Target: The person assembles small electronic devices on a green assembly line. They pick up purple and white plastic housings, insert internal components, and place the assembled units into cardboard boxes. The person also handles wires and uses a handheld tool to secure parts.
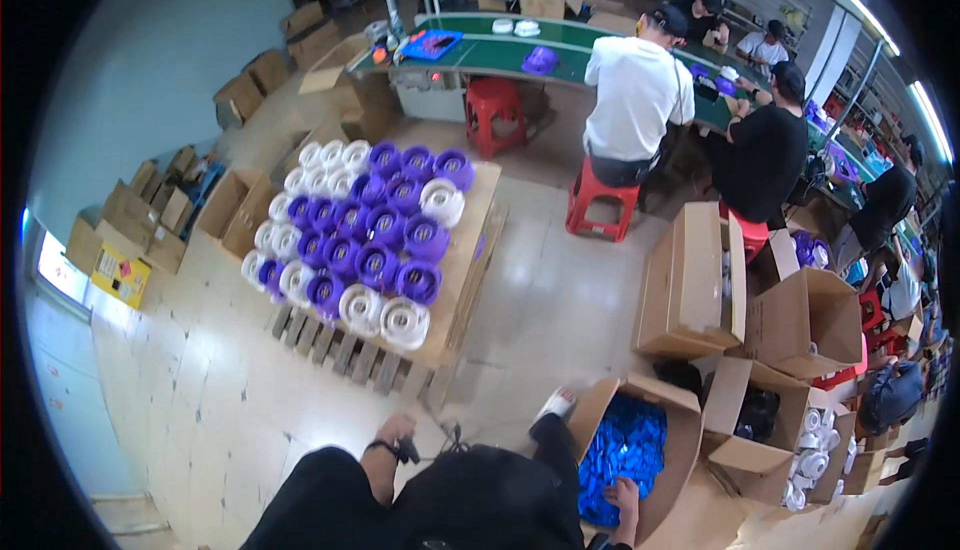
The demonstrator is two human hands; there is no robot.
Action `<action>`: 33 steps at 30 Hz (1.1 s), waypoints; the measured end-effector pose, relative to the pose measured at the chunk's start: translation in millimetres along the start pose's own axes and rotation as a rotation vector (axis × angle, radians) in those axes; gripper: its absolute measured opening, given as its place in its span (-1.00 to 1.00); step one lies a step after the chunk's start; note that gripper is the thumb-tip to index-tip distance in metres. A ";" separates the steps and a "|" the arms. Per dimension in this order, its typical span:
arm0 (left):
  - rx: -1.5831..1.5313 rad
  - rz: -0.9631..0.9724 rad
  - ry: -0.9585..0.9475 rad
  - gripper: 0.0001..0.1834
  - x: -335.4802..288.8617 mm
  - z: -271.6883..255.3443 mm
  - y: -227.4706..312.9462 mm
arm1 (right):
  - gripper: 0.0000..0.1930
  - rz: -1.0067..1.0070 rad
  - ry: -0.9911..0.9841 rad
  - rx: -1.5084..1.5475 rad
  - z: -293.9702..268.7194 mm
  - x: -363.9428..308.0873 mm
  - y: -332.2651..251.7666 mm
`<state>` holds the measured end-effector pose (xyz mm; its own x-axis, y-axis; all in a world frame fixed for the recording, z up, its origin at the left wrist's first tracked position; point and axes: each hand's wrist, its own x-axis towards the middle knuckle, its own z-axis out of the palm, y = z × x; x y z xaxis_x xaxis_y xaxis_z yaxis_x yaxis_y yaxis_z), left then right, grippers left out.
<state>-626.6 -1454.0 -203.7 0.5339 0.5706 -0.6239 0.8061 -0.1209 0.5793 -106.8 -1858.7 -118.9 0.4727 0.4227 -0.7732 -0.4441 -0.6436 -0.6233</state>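
Note:
My right hand (625, 496) reaches into an open cardboard box (672, 445) filled with shiny blue pieces (622, 448). Its fingers are drawn together among the pieces, and what is between them is too small to name. In front of my left leg, my left hand (400, 427) hangs with its fingers curled, a dark band around the wrist. A small dark object (408, 450) shows beside that hand; I cannot make out what it is. Ahead, rows of purple housings (377, 264) and white housings (404, 321) stand on a board-topped wooden pallet (462, 300).
Large cartons (690, 285) stand to the right, one holding white parts (812, 460). People sit on red stools (602, 200) along a green workbench (570, 48). More cardboard boxes (240, 212) lie left of the pallet. A dark cable (456, 440) shows near my legs.

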 end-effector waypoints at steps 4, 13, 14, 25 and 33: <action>-0.463 -0.535 0.029 -0.66 61.9 -12.9 66.9 | -0.65 0.115 -0.086 0.054 -21.4 74.3 -38.2; -0.428 0.082 0.281 -0.78 185.1 -138.0 246.6 | -0.78 0.173 -0.067 -0.132 -30.7 244.9 -235.1; 0.017 0.157 0.435 -0.70 188.1 -161.0 233.3 | -0.79 0.101 -0.184 -0.220 -17.3 270.5 -268.6; -0.970 -0.239 0.454 -0.62 406.5 -333.2 279.2 | -0.74 -0.652 -0.539 -0.850 275.2 445.2 -738.9; -1.511 -0.322 0.563 -0.24 499.9 -397.2 329.6 | -0.64 -0.745 -1.086 -1.229 605.6 460.4 -863.0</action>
<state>-195.3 -886.0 -116.3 -0.0228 0.6605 -0.7504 -0.2860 0.7150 0.6380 33.2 -722.2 -7.5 -0.5941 0.6746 -0.4382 0.6049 0.0156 -0.7962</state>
